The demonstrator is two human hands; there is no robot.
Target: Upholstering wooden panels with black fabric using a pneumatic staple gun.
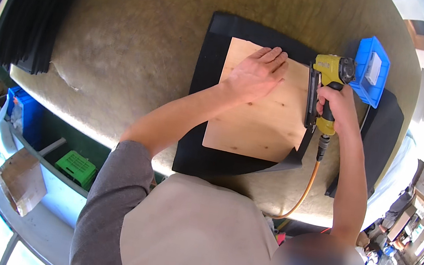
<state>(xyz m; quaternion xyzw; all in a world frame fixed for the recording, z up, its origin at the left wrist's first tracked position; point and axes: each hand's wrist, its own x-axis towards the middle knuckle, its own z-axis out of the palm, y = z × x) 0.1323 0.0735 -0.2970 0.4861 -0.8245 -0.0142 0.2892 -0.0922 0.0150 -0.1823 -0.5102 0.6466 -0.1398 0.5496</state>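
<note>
Pneumatic stapler [326, 68] at the knotty wooden panel's [260, 122] three-o'clock edge.
The right hand [344, 104] is wrapped around it; I see the left hand [256, 74] flat toward the panel's twelve, clutching nothing, black sheet [204, 84] underneath.

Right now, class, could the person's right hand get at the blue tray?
Probably not without letting go: the right hand is wrapped around the yellow air tool, though the blue tray sits close by.
</note>
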